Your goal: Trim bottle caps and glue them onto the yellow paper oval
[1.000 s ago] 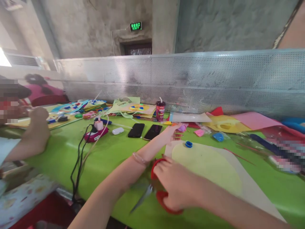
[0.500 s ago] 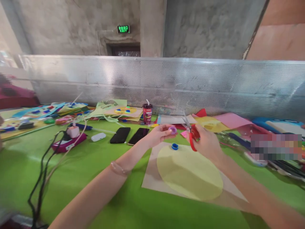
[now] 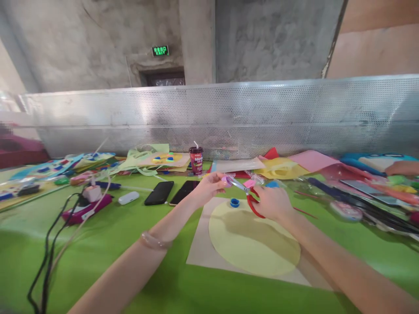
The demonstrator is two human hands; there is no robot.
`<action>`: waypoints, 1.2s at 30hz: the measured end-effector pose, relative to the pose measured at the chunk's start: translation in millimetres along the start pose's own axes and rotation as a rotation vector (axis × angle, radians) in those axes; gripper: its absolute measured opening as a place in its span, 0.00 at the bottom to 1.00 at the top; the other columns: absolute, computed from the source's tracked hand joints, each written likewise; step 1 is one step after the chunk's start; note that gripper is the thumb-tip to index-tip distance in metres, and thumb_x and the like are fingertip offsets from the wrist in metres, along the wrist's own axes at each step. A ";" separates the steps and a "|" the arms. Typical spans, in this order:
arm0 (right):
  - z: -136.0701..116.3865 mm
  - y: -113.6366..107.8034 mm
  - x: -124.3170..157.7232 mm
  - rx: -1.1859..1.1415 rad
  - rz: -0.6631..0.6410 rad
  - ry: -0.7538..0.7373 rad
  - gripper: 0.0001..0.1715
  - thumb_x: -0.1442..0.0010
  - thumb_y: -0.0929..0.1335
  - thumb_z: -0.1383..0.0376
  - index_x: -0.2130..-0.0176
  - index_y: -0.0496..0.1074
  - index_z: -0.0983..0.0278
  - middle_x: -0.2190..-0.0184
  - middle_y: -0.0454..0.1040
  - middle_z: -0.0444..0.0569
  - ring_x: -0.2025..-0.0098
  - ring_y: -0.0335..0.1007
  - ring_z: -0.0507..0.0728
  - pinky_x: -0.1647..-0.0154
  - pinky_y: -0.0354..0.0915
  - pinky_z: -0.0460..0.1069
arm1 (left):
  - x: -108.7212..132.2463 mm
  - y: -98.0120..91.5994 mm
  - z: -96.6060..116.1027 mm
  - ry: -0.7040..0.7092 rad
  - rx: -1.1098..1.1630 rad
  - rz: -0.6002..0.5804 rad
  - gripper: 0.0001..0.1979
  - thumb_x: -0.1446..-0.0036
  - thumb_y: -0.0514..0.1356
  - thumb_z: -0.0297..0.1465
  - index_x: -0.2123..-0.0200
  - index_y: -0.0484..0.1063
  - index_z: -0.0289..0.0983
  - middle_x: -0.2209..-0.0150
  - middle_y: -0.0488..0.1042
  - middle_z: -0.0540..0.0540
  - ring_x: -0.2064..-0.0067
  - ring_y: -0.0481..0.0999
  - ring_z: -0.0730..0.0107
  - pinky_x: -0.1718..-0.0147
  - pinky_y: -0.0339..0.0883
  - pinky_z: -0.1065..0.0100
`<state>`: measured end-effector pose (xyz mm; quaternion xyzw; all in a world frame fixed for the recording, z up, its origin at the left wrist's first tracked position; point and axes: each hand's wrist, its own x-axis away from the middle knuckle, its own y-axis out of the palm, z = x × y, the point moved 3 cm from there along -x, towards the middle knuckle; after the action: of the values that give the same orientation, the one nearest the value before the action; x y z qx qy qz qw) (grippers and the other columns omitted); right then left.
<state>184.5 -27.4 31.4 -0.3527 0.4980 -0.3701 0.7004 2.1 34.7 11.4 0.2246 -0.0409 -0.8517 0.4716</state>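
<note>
My left hand (image 3: 207,186) pinches a small purple piece (image 3: 225,179) above the green table (image 3: 98,244). My right hand (image 3: 272,202) grips red-handled scissors (image 3: 246,193). Their blades point left and reach the purple piece. Below both hands lies a pale yellow circle (image 3: 253,240) on a beige sheet (image 3: 199,250). A small blue ring (image 3: 234,202) rests on the circle's far edge.
Two black phones (image 3: 159,192) (image 3: 185,191), a white case (image 3: 128,197), a dark red cup (image 3: 196,155) and a pink power strip (image 3: 87,203) with black cables sit to the left. Coloured paper and foam sheets (image 3: 310,160) pile along the perforated metal screen (image 3: 229,113). Another person's hand (image 3: 402,168) shows far right.
My right hand carried the scissors from the near table edge up to my left hand and turned the blades toward the purple piece. The view swung to the right.
</note>
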 end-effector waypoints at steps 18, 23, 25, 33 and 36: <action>-1.1 5.6 1.9 0.008 -0.004 0.009 0.18 0.42 0.57 0.60 0.60 0.70 0.65 0.72 0.77 0.52 0.72 0.73 0.61 0.76 0.56 0.49 | 1.2 5.4 2.3 0.018 0.040 0.007 0.16 0.63 0.69 0.33 0.73 0.66 0.35 0.72 0.72 0.50 0.68 0.74 0.74 0.71 0.64 0.74; -0.4 9.1 0.9 0.011 0.003 0.043 0.19 0.42 0.57 0.58 0.61 0.71 0.64 0.73 0.76 0.51 0.72 0.72 0.61 0.76 0.55 0.49 | 0.3 3.5 3.0 0.030 0.048 0.006 0.16 0.63 0.70 0.32 0.74 0.66 0.34 0.71 0.73 0.50 0.67 0.75 0.72 0.71 0.66 0.74; -0.3 9.2 0.9 0.015 0.009 0.045 0.20 0.42 0.57 0.57 0.60 0.71 0.64 0.73 0.76 0.51 0.72 0.72 0.61 0.76 0.55 0.49 | 0.5 3.1 3.5 0.033 0.050 0.004 0.16 0.62 0.70 0.32 0.73 0.65 0.34 0.70 0.74 0.49 0.67 0.76 0.71 0.70 0.67 0.73; 0.2 6.5 1.2 0.031 0.029 0.052 0.19 0.42 0.57 0.60 0.60 0.71 0.66 0.71 0.77 0.53 0.72 0.73 0.62 0.76 0.55 0.49 | 2.3 3.7 4.1 0.035 0.054 -0.025 0.15 0.58 0.67 0.36 0.73 0.66 0.34 0.73 0.74 0.48 0.69 0.76 0.72 0.69 0.69 0.71; 1.6 6.5 0.5 0.026 0.035 0.045 0.18 0.42 0.58 0.60 0.61 0.71 0.65 0.71 0.77 0.53 0.72 0.73 0.62 0.76 0.55 0.49 | 2.9 4.9 4.9 0.039 0.056 -0.035 0.14 0.56 0.66 0.37 0.73 0.67 0.33 0.72 0.75 0.46 0.69 0.75 0.72 0.67 0.69 0.70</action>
<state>187.2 -24.5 26.0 -0.3264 0.5149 -0.3719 0.7000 2.5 28.9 16.2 0.2551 -0.0517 -0.8538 0.4509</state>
